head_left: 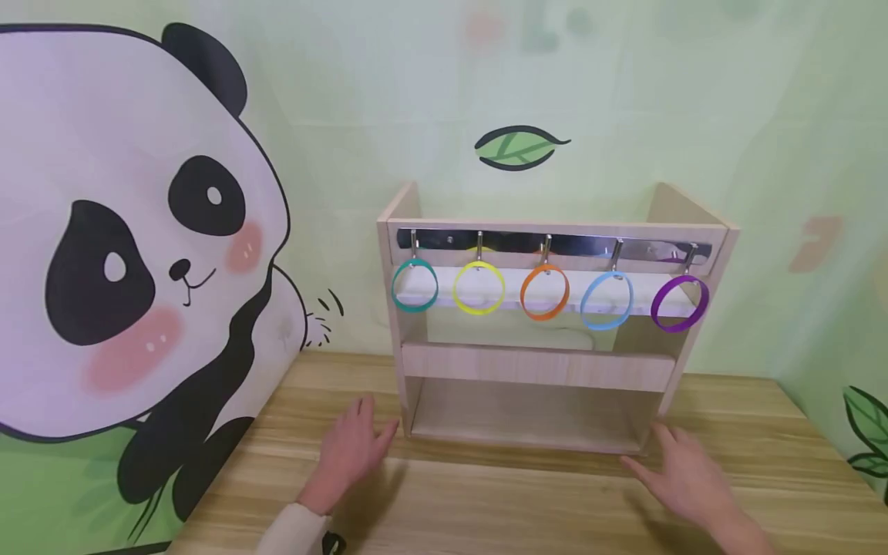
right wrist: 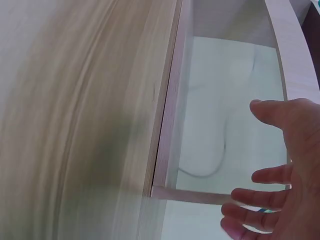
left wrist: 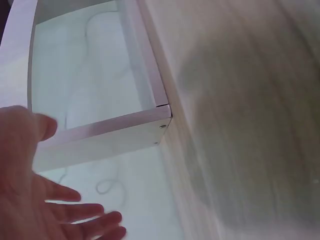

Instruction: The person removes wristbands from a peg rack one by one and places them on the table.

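**Two spread hands flank a wooden rack of coloured rings**

A small wooden rack (head_left: 534,366) stands upright on the wood-grain surface (head_left: 486,501), its back close to a pale green wall (head_left: 763,116). Under its top edge runs a shiny metal rail (head_left: 555,245) with five hooks, and one ring hangs from each. From the person's left to right they are a teal ring (head_left: 415,285), a yellow ring (head_left: 479,288), an orange ring (head_left: 544,292), a light blue ring (head_left: 607,301) and a purple ring (head_left: 680,304). The rings hang side by side without touching. Below them the rack has a plain front board and an open lower compartment.

The left hand (head_left: 350,447) lies low over the surface just beside the rack's lower left corner, fingers straight and spread, gripping nothing. Its wrist view shows the open palm near that corner of the rack (left wrist: 150,120); whether a fingertip touches the wood cannot be told. The right hand (head_left: 683,470) sits at the lower right corner, fingers likewise spread and loose, holding nothing. In its wrist view the fingers reach toward the rack's edge (right wrist: 167,150), and contact is again unclear.

A large panda picture (head_left: 132,254) covers the wall to the left, and a painted leaf (head_left: 519,148) sits above the rack.
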A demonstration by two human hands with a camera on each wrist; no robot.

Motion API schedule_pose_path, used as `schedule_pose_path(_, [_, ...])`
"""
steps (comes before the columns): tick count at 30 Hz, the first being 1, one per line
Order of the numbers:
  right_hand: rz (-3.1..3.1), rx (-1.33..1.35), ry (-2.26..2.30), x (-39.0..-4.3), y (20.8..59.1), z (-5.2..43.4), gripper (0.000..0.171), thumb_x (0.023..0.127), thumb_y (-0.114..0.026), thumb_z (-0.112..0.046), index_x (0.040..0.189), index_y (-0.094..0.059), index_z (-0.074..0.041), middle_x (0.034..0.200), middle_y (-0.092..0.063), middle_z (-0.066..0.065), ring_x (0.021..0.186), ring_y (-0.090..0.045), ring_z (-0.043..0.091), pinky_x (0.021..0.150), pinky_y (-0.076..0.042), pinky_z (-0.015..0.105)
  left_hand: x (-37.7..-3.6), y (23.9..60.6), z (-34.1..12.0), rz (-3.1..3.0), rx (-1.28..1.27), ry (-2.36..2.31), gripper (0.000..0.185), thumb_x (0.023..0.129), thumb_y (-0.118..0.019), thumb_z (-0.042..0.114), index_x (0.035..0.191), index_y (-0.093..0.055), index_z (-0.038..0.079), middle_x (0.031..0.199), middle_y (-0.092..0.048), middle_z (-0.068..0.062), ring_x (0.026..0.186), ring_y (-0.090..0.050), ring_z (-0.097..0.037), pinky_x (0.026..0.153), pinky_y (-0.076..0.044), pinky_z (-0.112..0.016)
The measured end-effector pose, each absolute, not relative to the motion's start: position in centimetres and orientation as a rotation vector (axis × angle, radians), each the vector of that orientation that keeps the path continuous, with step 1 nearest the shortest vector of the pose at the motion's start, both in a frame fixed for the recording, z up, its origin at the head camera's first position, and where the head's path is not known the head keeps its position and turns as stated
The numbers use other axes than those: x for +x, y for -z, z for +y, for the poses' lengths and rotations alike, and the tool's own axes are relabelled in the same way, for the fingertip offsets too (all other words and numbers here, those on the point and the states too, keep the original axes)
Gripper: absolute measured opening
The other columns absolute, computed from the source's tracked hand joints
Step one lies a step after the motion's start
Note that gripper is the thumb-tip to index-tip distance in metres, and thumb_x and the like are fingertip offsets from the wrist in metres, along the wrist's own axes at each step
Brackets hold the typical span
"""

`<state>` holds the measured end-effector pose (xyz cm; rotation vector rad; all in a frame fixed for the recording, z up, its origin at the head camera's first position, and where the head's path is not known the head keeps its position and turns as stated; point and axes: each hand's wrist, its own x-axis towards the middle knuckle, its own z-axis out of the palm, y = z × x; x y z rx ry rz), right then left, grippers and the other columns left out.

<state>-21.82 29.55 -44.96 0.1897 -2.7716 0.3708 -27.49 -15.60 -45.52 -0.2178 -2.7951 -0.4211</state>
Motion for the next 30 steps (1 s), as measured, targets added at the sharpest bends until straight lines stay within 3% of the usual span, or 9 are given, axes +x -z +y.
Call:
schedule_pose_path(3, [-2.725, 0.236, -0.415, -21.9, 44.9, 29.2, 0.071, 0.075, -0.060, -0.050, 0.115, -0.046, 0.008, 0.108, -0.050, 0.029, 0.093, -0.049, 0.044, 0.075, -0.039, 0.055, -27.9, 44.9, -15.5, -2.777, -0.176, 0.561, 0.065, 0.087, -0.044, 0.043, 0.128, -0.035, -0.006, 0.121, -0.043, -0.026, 0.104, -0.046, -0.039, 0.082, -0.040, -0.049])
schedule_pose_path(11, [-2.558, 0.318, -0.537, -22.3, 44.4, 27.7, 0.047, 0.075, -0.068, -0.032, 0.106, -0.054, 0.000, 0.086, -0.059, 0.010, 0.075, -0.057, 0.024, 0.063, -0.046, 0.042, -29.1, 43.1, -15.3, -2.666, -0.123, 0.755, 0.061, 0.088, -0.038, 0.047, 0.126, -0.039, 0.000, 0.120, -0.046, -0.017, 0.097, -0.052, -0.031, 0.071, -0.045, -0.043])
schedule_pose_path(30, [-2.522, 0.401, -0.607, -23.0, 42.1, 23.6, 0.042, 0.076, -0.067, -0.030, 0.105, -0.056, -0.002, 0.089, -0.061, 0.007, 0.077, -0.057, 0.019, 0.063, -0.047, 0.036, -31.2, 38.9, -13.6, -2.590, -0.207, 0.846, 0.066, 0.087, -0.034, 0.052, 0.131, -0.033, 0.002, 0.123, -0.045, -0.015, 0.100, -0.051, -0.026, 0.077, -0.044, -0.043])
